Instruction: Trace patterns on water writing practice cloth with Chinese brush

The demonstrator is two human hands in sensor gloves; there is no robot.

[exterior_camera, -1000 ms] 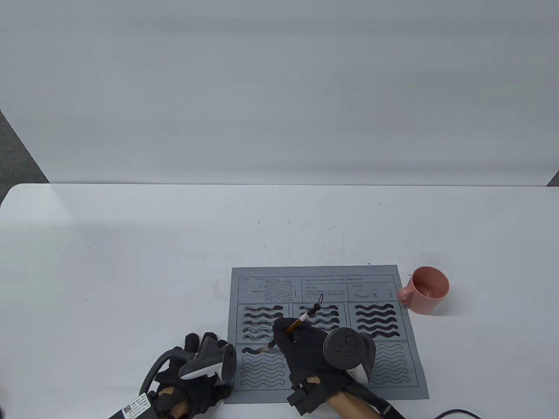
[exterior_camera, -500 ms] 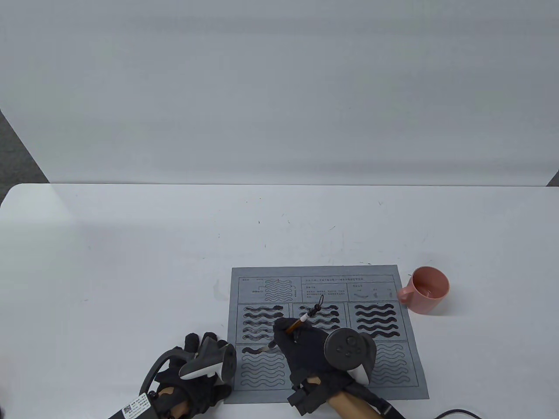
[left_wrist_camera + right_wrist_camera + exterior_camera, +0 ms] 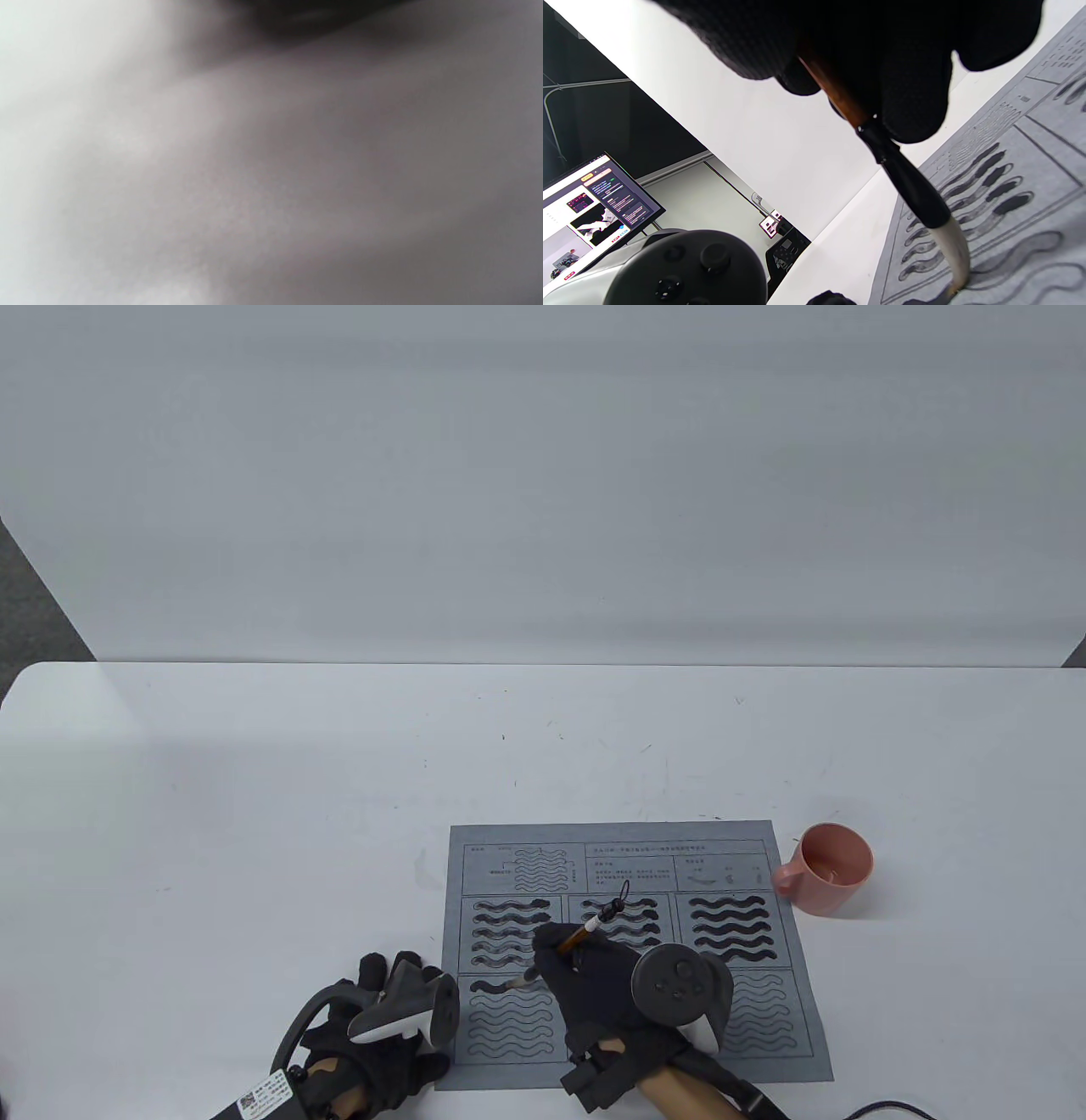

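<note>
The grey water-writing cloth (image 3: pixel 632 865) lies flat on the white table, printed with boxes of wavy lines. The three upper boxes hold dark wet waves. My right hand (image 3: pixel 594 976) grips the Chinese brush (image 3: pixel 585 935) near its middle; the bristle tip (image 3: pixel 956 264) bends on the cloth at the top wave of the lower left box (image 3: pixel 509 1018), where a dark stroke (image 3: pixel 485 987) runs in from the left. My left hand (image 3: pixel 386 1018) rests on the table by the cloth's lower left edge, fingers spread, holding nothing. The left wrist view is only blur.
A pink mug (image 3: pixel 827 869) with water stands on the table just right of the cloth's upper right corner. A white backdrop rises behind the table. A cable (image 3: pixel 882 1107) runs off at the bottom right.
My right hand has edged slightly right with the brush along the top wave of the lower left box. My left hand has not moved.
</note>
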